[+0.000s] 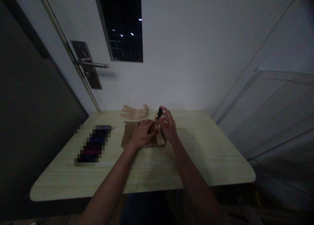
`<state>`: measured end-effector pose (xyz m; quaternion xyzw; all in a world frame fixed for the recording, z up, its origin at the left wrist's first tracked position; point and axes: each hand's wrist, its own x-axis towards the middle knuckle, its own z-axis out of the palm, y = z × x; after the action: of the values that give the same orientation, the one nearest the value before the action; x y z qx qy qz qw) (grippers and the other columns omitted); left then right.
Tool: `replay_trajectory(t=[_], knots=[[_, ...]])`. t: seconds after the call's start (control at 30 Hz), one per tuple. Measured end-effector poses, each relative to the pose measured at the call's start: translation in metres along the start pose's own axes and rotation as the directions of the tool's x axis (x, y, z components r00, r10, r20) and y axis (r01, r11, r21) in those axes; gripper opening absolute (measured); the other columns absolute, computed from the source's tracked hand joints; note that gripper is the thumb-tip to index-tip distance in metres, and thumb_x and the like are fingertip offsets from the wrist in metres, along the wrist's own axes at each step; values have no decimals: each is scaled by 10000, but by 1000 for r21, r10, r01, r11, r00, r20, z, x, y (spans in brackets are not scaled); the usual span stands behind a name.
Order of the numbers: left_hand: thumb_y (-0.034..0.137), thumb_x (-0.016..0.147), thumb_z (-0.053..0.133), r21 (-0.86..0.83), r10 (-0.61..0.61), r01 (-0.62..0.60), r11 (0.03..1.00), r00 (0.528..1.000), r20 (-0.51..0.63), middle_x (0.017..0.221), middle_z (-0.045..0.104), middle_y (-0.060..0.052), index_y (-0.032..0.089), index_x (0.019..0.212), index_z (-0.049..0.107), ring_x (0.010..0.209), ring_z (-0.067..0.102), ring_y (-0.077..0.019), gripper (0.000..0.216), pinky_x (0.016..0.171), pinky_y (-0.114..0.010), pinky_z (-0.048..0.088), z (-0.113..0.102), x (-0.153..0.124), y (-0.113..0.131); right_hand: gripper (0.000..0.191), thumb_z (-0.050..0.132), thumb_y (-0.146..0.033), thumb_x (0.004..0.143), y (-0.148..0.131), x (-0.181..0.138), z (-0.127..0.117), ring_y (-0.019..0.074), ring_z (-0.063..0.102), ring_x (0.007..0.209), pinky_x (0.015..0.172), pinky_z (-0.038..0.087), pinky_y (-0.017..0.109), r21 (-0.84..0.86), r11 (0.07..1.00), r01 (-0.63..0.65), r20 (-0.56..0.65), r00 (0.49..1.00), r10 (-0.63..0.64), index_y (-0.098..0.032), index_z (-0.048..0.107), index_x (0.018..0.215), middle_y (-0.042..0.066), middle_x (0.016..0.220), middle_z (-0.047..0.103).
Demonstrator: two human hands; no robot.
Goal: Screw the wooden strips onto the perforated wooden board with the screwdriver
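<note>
My right hand (168, 126) grips the black handle of a screwdriver (160, 112), which stands nearly upright with its shaft pointing down. Its tip meets the upper part of a pale wooden piece (160, 139), though fingers partly cover that spot. Coming from the left, my left hand (143, 132) presses on the same wooden piece with thumb and fingertips. Under the wood and the left hand lies a brown cardboard sheet (127, 136). Some small dark bits rest near its upper left corner, too small to name.
Several similar wooden pieces (134, 112) lie fanned together at the table's back edge. A pixelated dark object (94, 144) is on the left of the light wooden table (208, 159). Behind the table stands a white door with a metal handle (92, 64) and a window.
</note>
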<state>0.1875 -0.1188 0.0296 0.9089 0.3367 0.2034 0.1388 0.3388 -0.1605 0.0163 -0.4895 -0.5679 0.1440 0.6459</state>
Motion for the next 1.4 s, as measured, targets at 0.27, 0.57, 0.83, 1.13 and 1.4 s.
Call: replay_trajectory(t=[0.27, 0.57, 0.83, 1.13, 1.4], knots=[[441, 916, 516, 15, 11, -11, 1000, 1000, -1, 1252, 616, -54, 254, 1243, 576, 1181, 526, -274, 382, 993, -448, 369, 0, 0, -1, 505, 650, -363, 822, 4, 4, 3, 74, 468, 544, 458, 424, 197, -24, 999, -25, -94, 995, 23, -300, 500, 1299, 9, 904, 611], [392, 913, 522, 4, 14, -14, 1000, 1000, -14, 1260, 606, -50, 254, 1241, 568, 1189, 519, -267, 358, 1003, -448, 365, 1, -1, -1, 475, 508, -394, 920, -5, 1, -1, 117, 627, 739, 601, 516, 227, 43, 999, -3, 43, 999, 1, -283, 438, 1377, 68, 1063, 674], [411, 909, 518, 9, 11, -11, 1000, 1000, -3, 1255, 610, -58, 251, 1235, 574, 1185, 520, -273, 367, 1003, -442, 369, 0, -1, -1, 517, 622, -383, 849, -1, 2, 5, 100, 560, 617, 485, 452, 195, -68, 998, -16, -91, 996, 10, -275, 496, 1338, 30, 911, 658], [407, 918, 504, -5, 18, -18, 1000, 1000, -7, 1263, 610, -66, 244, 1237, 572, 1200, 520, -272, 365, 1029, -458, 364, 0, -1, -2, 463, 503, -362, 925, -7, 0, 0, 104, 570, 625, 498, 438, 202, -77, 997, 11, 18, 1000, -10, -285, 476, 1381, 40, 927, 698], [419, 917, 498, 7, 6, -6, 1000, 1000, -2, 1254, 617, -64, 232, 1215, 583, 1185, 523, -270, 362, 1025, -454, 368, 0, -2, -1, 548, 604, -373, 870, 6, 2, 1, 77, 479, 537, 491, 409, 204, -78, 997, -15, -52, 999, 11, -281, 465, 1391, 21, 907, 692]])
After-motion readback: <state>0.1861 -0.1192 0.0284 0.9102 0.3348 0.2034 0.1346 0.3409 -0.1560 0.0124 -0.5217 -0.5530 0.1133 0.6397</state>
